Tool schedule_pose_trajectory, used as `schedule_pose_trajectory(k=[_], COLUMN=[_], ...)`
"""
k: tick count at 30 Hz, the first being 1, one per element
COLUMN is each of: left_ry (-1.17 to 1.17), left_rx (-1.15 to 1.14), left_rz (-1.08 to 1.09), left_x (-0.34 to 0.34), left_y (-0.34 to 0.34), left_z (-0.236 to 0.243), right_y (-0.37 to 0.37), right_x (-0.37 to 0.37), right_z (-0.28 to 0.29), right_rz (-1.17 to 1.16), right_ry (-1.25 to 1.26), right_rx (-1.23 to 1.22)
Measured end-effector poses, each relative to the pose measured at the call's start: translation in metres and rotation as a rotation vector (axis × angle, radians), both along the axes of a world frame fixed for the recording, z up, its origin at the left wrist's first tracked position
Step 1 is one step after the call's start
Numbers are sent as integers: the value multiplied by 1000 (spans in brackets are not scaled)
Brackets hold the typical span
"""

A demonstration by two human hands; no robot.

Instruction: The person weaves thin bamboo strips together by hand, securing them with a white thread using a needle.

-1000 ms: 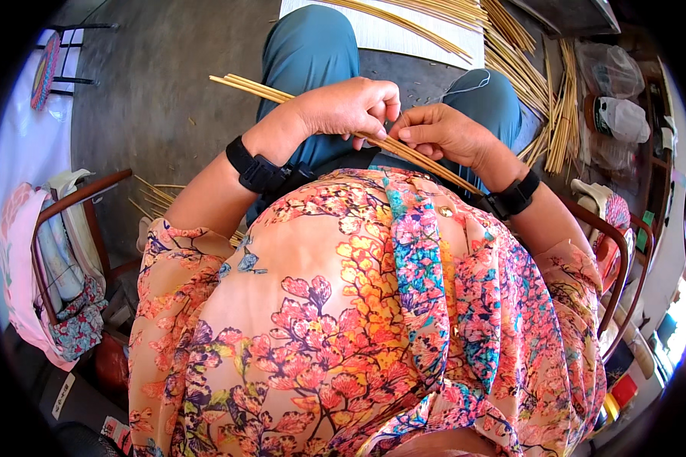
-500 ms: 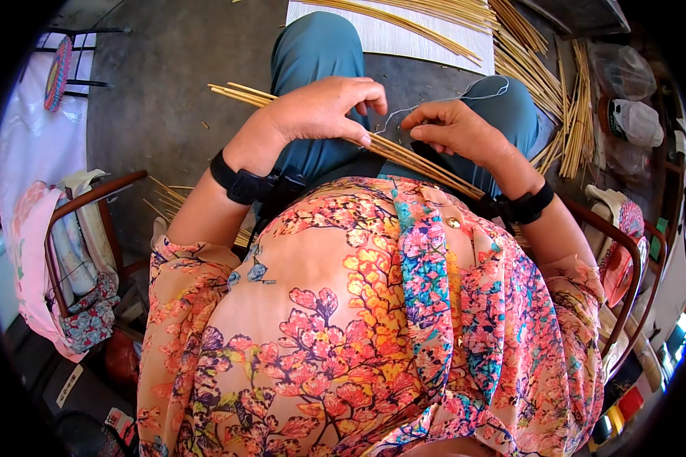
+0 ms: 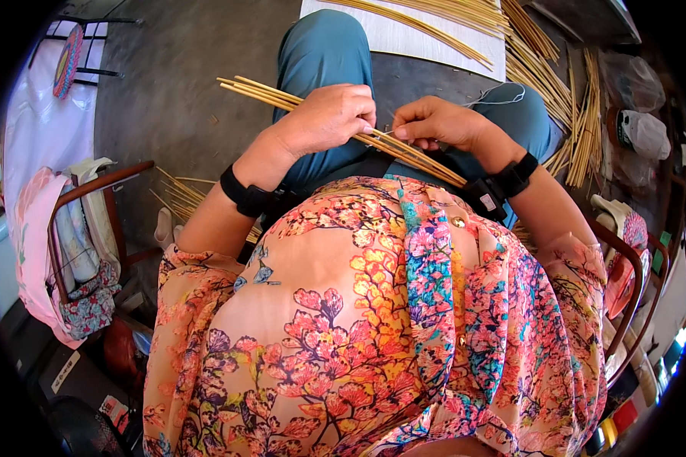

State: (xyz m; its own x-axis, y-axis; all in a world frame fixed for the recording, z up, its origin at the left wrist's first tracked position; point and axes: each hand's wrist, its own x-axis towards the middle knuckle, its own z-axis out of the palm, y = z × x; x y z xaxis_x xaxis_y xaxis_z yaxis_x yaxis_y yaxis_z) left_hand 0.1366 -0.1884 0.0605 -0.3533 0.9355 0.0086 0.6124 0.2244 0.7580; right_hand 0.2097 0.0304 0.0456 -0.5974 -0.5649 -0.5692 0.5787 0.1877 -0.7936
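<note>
Tan sticks (image 3: 419, 158) gripped in curled left fingers (image 3: 364, 116), right fingers (image 3: 405, 128) just beside, pinching pale thread (image 3: 387, 133)

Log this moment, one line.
left hand: holds thin sticks | right hand: pinches pale string | more sticks: front right

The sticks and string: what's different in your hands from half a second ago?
The right hand moved in toward the left hand, so the string between its fingers and the sticks is shorter. The left hand's raised fingers came down. The left hand still holds the sticks; string still loops over the right knee.
</note>
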Motion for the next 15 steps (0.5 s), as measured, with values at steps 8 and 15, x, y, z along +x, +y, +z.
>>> schedule_pose_trajectory(k=[8,15], left_ry=[-53,-253], left_rx=[-68,-125], left_rz=[-19,-31], left_x=[6,5], left_y=[5,11], left_z=[-2,10], right_y=[-5,-2], right_x=[9,0], right_z=[8,32], right_rz=[-107,-49], right_ry=[340,887], right_rx=[200,329])
